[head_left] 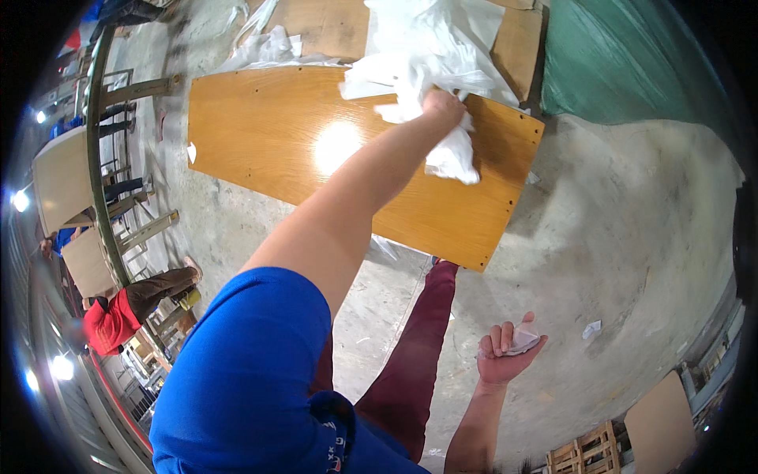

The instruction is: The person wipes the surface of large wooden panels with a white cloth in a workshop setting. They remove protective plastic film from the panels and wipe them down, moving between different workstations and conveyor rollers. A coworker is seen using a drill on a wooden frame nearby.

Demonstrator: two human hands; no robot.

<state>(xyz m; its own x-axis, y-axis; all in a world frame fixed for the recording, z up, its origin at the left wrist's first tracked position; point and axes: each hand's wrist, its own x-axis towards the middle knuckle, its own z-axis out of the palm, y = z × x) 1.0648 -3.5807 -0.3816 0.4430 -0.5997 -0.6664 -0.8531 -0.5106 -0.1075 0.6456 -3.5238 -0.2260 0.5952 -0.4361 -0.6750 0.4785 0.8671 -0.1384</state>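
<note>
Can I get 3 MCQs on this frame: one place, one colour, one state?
1. Where is the left hand?
A. over the wooden panel's far edge
B. on the floor
C. at the hip

2. What colour is the wooden panel?
A. green
B. orange-brown
C. black

3. What state is the right hand in?
A. flat and empty
B. fingers curled on a small pale scrap
C. gripping a hammer

Answers:
1 A, it clutches white plastic wrap there.
2 B, a glossy wood-tone face with a glare spot.
3 B, the small pale scrap sits between curled fingers.
</note>
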